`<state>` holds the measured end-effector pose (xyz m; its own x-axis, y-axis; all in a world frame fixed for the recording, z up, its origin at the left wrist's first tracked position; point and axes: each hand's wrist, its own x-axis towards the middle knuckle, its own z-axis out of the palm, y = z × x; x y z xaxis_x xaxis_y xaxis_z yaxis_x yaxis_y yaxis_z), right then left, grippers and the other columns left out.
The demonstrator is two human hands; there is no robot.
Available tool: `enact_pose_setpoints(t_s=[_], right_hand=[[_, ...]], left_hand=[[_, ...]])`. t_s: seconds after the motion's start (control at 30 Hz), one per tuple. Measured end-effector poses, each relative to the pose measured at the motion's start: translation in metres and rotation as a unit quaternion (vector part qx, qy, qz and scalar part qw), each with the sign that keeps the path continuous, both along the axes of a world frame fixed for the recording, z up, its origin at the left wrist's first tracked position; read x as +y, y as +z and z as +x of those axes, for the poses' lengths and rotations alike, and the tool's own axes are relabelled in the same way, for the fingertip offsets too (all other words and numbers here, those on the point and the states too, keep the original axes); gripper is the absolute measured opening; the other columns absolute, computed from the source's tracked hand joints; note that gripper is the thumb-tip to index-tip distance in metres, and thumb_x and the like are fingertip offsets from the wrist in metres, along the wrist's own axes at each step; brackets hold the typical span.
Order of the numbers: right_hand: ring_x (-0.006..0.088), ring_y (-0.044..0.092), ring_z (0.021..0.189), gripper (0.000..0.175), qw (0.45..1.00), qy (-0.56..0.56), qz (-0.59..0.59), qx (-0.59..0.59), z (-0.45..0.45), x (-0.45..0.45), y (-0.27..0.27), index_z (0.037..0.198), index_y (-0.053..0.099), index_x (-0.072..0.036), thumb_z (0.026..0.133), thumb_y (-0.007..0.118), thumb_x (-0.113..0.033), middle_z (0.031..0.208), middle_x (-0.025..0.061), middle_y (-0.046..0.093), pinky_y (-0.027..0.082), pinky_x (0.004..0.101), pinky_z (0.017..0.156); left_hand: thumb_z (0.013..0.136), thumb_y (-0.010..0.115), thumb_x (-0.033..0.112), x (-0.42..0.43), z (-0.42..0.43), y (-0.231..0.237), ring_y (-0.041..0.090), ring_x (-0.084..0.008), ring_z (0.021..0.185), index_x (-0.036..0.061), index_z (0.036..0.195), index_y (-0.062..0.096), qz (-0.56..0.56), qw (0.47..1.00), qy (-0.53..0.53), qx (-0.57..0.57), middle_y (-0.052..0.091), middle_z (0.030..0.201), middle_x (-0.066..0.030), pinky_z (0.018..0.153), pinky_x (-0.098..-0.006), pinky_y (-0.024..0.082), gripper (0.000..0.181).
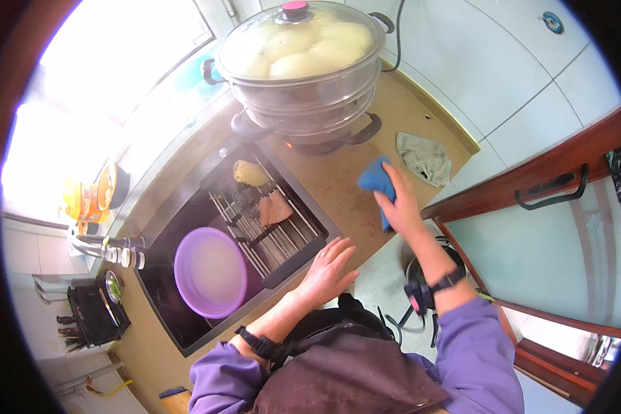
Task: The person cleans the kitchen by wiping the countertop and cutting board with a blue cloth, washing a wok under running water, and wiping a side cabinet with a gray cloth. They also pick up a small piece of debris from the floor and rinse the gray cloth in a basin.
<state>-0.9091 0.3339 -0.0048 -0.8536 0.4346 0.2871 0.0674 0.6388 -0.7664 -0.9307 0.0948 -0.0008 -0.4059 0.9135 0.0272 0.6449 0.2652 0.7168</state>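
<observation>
My right hand (401,204) grips a blue cloth (376,178) at the right part of the tan countertop (336,194). Nothing is in my left hand (330,271), whose fingers are spread near the front edge of the dark sink. Left of it, a purple plastic basin (212,271) of cloudy water stands in the sink. On the metal drying rack (295,233) over the sink lie a yellowish sponge (250,173), a dark scouring pad (243,201) and a brownish-pink cloth (275,208). A grey-white rag (423,157) lies beyond my right hand.
A multi-tier steamer (302,93) with a glass lid over pale rounded food stands at the back, steam around it. The faucet (103,249) and a dark knife holder (90,315) are at left. A reddish wooden-framed door (538,248) with a black handle is at right.
</observation>
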Motion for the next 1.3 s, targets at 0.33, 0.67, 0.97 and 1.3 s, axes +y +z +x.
enact_pose_setpoints(t_s=[0.33, 0.67, 0.97, 1.3], right_hand=[[0.0302, 0.043, 0.111, 0.041, 0.956, 0.068, 0.251, -0.134, 0.042, -0.074, -0.061, 0.115, 0.057, -0.019, 0.075, 0.054, -0.01, 0.124, 0.0071, 0.048, 0.04, 0.047, 0.083], [0.022, 0.055, 0.105, 0.045, 0.961, 0.089, -0.214, -0.148, 0.136, 0.056, 0.007, 0.12, 0.052, -0.004, 0.077, 0.063, -0.006, 0.113, 0.0127, 0.058, 0.042, 0.0319, 0.092], [0.0218, 0.053, 0.107, 0.044, 0.978, -0.071, -0.193, -0.033, 0.114, 0.207, 0.023, 0.121, 0.051, -0.003, 0.078, 0.06, -0.001, 0.116, 0.0137, 0.056, 0.04, 0.0313, 0.093], [0.0309, 0.02, 0.134, 0.052, 0.946, 0.085, 0.253, -0.185, -0.048, 0.229, -0.058, 0.133, 0.039, -0.016, 0.084, 0.056, -0.024, 0.143, 0.0106, 0.029, 0.023, 0.0498, 0.103]], left_hand=[[0.076, 0.064, 0.021, -0.042, 0.0, -0.03, 0.039, -0.0344, 0.121, 0.0022, 0.11, 0.057, -0.108, 0.991, -0.077, 0.024, 0.045, 0.127, -0.0189, 0.099, -0.0407, 0.035, 0.039], [0.082, 0.059, 0.022, 0.066, -0.04, 0.015, 0.052, -0.036, 0.104, 0.0035, 0.113, 0.054, -0.107, 0.991, -0.061, -0.06, 0.056, 0.109, -0.0203, 0.088, -0.0413, 0.043, 0.037], [0.076, 0.065, 0.03, 0.284, -0.041, -0.03, 0.026, -0.0394, 0.128, 0.0206, 0.13, 0.043, -0.015, 0.965, -0.016, 0.262, 0.037, 0.134, -0.0193, 0.099, -0.0492, 0.031, 0.059], [0.065, 0.067, 0.015, 0.192, -0.041, -0.04, 0.046, -0.0329, 0.093, 0.0165, 0.107, 0.056, -0.127, 0.972, 0.091, 0.178, 0.048, 0.096, -0.0129, 0.077, -0.0419, 0.043, 0.043]])
